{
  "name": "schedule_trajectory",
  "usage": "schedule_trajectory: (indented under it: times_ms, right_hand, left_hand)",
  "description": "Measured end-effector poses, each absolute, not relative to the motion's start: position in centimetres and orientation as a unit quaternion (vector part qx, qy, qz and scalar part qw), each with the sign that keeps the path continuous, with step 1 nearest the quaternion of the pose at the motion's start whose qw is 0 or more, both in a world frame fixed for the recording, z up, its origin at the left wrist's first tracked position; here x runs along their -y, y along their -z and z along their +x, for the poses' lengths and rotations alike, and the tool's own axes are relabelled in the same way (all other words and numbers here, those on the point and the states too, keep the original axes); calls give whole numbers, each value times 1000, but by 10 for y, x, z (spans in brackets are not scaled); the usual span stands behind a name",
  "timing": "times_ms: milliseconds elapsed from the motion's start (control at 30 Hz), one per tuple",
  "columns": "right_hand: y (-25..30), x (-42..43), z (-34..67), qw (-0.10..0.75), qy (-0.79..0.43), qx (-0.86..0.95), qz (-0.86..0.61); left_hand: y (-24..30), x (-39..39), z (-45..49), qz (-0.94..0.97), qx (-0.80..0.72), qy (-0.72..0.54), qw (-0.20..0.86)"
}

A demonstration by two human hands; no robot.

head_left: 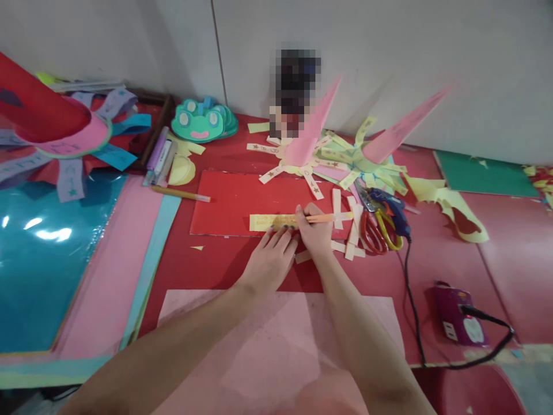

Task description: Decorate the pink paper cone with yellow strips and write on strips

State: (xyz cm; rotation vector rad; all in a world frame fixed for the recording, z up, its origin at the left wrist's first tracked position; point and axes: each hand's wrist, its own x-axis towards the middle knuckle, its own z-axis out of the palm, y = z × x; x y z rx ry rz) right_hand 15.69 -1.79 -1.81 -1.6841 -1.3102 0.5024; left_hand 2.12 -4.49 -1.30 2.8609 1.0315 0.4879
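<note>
A yellow paper strip [270, 222] lies across the near edge of a red paper sheet [242, 202]. My left hand [270, 259] rests flat with its fingertips pressing the strip down, fingers stretched out. My right hand [315, 230] is closed round an orange pencil [332, 218], its tip on the strip beside the left fingertips. Several loose cream paper strips [352, 233] lie just right of my right hand.
Scissors [375, 230] and a blue glue gun [391, 210] lie right of the strips, its black cord running to a purple power strip [458, 317]. Paper sun-shaped hats [345, 153] stand at the back. A pencil [181, 194], frog masks [203, 121], teal foil [43, 253] lie left.
</note>
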Motion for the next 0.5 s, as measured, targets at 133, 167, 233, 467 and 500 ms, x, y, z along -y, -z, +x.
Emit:
schedule_trajectory:
  times_ms: [133,167,233,467,500]
  right_hand:
    - [18,18,157,456,-201,530,-686]
    - [19,18,157,453,-201,534,-685]
    - [19,17,158,447,-200,539,-685]
    - [18,18,157,448,-208,534,-686]
    - [18,18,157,448,-207,533,-687]
  left_hand:
    - [13,45,21,928,-334,-161,31]
    - [13,45,21,928,-335,-160,32]
    - [12,45,21,928,-335,-156,38]
    - [10,46,20,928,-336,-148,53]
    - [10,46,21,928,-337,-146,56]
